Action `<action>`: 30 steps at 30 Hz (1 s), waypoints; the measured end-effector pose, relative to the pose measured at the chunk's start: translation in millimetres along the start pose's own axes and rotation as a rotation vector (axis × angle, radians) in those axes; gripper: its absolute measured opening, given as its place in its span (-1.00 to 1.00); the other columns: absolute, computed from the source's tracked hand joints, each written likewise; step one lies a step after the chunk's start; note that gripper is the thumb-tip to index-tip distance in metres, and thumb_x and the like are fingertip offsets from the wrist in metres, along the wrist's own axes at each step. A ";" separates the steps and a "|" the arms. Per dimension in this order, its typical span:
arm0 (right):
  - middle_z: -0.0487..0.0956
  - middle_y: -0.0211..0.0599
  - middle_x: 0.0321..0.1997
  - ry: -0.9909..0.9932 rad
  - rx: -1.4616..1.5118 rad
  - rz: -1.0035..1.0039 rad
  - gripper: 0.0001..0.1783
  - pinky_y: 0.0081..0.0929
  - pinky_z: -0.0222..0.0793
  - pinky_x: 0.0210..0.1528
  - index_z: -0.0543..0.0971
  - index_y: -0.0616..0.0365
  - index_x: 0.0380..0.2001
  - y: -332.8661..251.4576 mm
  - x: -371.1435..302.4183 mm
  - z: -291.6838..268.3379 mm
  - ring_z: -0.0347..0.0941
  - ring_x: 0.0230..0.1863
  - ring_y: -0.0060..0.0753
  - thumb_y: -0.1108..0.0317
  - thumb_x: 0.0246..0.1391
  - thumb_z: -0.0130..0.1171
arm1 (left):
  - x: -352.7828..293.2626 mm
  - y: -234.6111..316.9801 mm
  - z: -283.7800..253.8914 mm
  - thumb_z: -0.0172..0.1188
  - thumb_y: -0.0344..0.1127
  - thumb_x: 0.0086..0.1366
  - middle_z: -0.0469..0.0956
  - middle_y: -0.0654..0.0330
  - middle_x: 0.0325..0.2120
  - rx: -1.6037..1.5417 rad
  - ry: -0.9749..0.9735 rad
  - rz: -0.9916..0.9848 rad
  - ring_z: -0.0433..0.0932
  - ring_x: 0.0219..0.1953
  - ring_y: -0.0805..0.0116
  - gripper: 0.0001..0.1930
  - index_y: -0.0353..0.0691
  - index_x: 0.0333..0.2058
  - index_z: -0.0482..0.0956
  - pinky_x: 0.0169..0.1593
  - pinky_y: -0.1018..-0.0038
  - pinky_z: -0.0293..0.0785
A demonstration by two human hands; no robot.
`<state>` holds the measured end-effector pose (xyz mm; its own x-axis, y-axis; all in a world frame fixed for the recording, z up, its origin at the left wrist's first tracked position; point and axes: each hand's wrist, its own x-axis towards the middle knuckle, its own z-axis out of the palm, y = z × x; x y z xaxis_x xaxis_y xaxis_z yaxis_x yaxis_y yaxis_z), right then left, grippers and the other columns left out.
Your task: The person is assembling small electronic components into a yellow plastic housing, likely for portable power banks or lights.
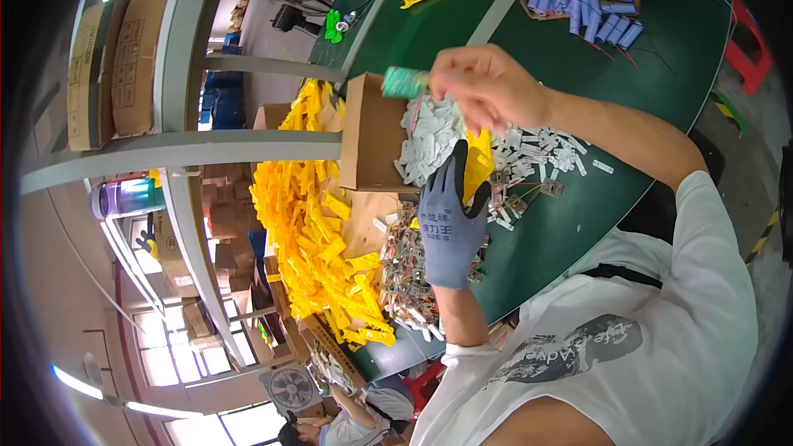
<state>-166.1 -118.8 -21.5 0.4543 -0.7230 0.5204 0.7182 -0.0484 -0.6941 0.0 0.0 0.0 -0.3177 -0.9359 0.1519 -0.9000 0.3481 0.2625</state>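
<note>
Gloved left hand [448, 227] grips a half-hidden yellow plastic piece [477, 163]; bare right hand [487, 87] pinches a green circuit board [405, 82].

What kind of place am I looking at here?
Likely a small electronics assembly workshop: a green work table heaped with yellow plastic parts, white tabs and blue battery cells, stacked cardboard boxes on shelving, and another person working nearby.

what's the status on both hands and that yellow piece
Left hand, gloved, grips yellow plastic piece. Right hand pinches small green circuit board. Nothing between them.
</note>
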 end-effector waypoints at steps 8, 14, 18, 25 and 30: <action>0.40 -0.49 -0.72 -0.157 -0.151 0.066 -0.73 -0.64 0.14 -0.67 0.52 0.16 -0.30 11.0 30.4 80.4 0.27 -0.74 -0.72 0.16 0.24 0.04 | -17.5 4.0 -21.4 0.32 -0.44 0.03 0.55 -0.02 -0.30 -0.161 0.130 -0.131 0.54 -0.25 0.01 -0.59 -0.32 -0.12 0.43 -0.15 0.30 0.43; 0.57 -0.36 -0.58 -0.237 -0.512 -0.086 -0.74 -0.51 0.22 -0.53 0.58 0.26 -0.31 3.0 25.9 72.0 0.35 -0.64 -0.56 0.26 0.18 0.07 | -8.4 1.4 -29.8 0.34 -0.37 0.05 0.56 -0.05 -0.34 -0.148 0.064 -0.087 0.55 -0.29 -0.04 -0.65 -0.35 -0.19 0.49 -0.20 0.28 0.43; 0.56 -0.32 -0.59 -0.240 -0.607 -0.058 -0.75 -0.49 0.21 -0.53 0.59 0.23 -0.31 -4.8 25.2 69.7 0.36 -0.65 -0.51 0.24 0.15 0.09 | -6.8 -11.2 -22.0 0.34 -0.31 0.07 0.57 -0.06 -0.35 -0.077 0.007 -0.026 0.54 -0.28 -0.08 -0.66 -0.33 -0.20 0.51 -0.22 0.25 0.42; 0.53 -0.30 -0.65 -0.285 -0.629 0.003 -0.74 -0.47 0.21 -0.54 0.60 0.21 -0.36 -1.3 32.8 59.6 0.35 -0.66 -0.46 0.22 0.14 0.10 | 3.8 -15.5 -14.0 0.32 -0.29 0.08 0.57 -0.07 -0.36 -0.115 -0.035 -0.054 0.54 -0.30 -0.09 -0.67 -0.34 -0.22 0.51 -0.23 0.22 0.42; 0.49 -0.33 -0.70 -0.314 -0.718 0.037 -0.73 -0.45 0.18 -0.56 0.59 0.21 -0.43 4.7 31.0 55.6 0.33 -0.69 -0.45 0.21 0.13 0.11 | 2.0 -19.7 -11.7 0.32 -0.27 0.09 0.57 -0.07 -0.36 -0.138 -0.080 -0.017 0.55 -0.26 -0.06 -0.65 -0.35 -0.20 0.51 -0.20 0.23 0.43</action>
<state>-119.4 -103.1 19.0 0.6758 -0.5097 0.5325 0.2318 -0.5388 -0.8099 20.6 -8.1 6.3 -0.3308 -0.9410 0.0714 -0.8575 0.3313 0.3937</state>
